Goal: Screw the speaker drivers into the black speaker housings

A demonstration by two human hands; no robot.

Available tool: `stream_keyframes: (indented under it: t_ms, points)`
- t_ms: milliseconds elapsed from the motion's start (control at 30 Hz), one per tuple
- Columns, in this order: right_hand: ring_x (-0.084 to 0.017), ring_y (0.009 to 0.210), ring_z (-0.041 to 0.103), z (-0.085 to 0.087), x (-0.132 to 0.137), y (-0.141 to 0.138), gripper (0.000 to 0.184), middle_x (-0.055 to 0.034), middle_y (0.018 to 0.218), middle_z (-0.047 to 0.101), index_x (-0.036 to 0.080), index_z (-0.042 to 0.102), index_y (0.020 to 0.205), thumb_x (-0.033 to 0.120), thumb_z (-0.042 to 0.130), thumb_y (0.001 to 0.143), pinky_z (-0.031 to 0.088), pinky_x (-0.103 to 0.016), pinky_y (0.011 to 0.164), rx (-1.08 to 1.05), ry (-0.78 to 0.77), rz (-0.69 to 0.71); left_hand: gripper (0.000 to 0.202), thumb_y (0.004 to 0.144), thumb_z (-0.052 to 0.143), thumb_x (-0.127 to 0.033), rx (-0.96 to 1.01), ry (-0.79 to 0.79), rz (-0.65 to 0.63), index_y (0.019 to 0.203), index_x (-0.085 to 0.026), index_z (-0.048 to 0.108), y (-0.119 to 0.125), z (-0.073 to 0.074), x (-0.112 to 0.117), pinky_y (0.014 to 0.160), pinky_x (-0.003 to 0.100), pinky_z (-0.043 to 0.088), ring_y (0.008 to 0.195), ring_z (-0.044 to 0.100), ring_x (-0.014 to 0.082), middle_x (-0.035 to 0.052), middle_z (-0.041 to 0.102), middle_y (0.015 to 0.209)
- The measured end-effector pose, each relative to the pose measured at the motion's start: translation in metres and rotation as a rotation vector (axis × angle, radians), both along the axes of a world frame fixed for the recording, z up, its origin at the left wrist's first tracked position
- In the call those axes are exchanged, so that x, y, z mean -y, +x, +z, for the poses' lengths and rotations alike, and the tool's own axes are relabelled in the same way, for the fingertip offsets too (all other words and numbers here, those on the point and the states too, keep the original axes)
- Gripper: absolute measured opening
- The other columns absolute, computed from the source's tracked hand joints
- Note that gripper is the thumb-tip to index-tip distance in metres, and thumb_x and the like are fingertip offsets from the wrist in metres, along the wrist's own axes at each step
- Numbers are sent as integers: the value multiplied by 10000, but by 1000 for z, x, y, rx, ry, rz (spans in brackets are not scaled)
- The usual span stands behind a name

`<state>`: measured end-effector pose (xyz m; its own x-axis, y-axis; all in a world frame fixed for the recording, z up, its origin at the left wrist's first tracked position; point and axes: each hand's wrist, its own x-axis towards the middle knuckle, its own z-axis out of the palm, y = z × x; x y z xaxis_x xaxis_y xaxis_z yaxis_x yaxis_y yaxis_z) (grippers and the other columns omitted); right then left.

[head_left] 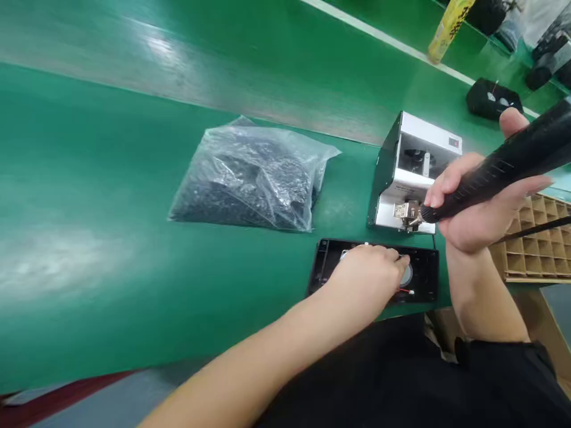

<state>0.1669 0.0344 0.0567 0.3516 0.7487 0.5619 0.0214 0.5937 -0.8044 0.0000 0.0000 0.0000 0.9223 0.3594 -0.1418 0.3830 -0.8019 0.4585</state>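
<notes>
Around a black tool (pixel 513 157), the right hand (pixel 475 229) is clamping its fingers, the tool's rear running out of frame; whether its tip is touching the silver machine (pixel 413 179) ahead is unclear. Left of that grip, the left hand (pixel 372 270) is covering part of a black casing (pixel 427 274); whether its fingers are pinching anything, I cannot tell. Farther left, a plastic bag (pixel 250 178) is blurring its dark contents.
</notes>
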Motion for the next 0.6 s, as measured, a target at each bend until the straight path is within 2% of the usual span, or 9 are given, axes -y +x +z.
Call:
stream_keyframes:
  t_ms: [133,267,433,600]
  points:
    - [-114,407,550,-1,3,0,638,92,684,679,282,630,1409,829,616,1081,435,-234,378,10,17,-13,377,982,821,-153,91,30,23,1358,-168,813,-2,-5,3,792,400,596,1019,856,260,57,881,1188]
    - [-113,406,538,1,8,-4,585,81,681,648,311,685,1340,831,611,1084,447,-238,388,61,22,-29,360,993,805,-149,130,50,30,1352,-170,817,-3,-7,3,804,379,591,997,856,253,71,881,1164]
    - [-109,433,535,3,12,-7,677,60,703,633,345,731,1394,906,520,1080,460,-236,418,174,-31,-71,368,1011,822,-182,141,55,33,1379,-180,817,-2,-7,2,812,381,608,1003,867,264,66,882,1144]
    - [-109,438,539,2,13,-4,662,64,716,647,376,717,1470,886,551,1083,470,-233,410,108,-26,-50,452,978,917,-264,111,65,36,1414,-197,818,-2,-5,1,800,388,620,1004,872,272,47,888,1142]
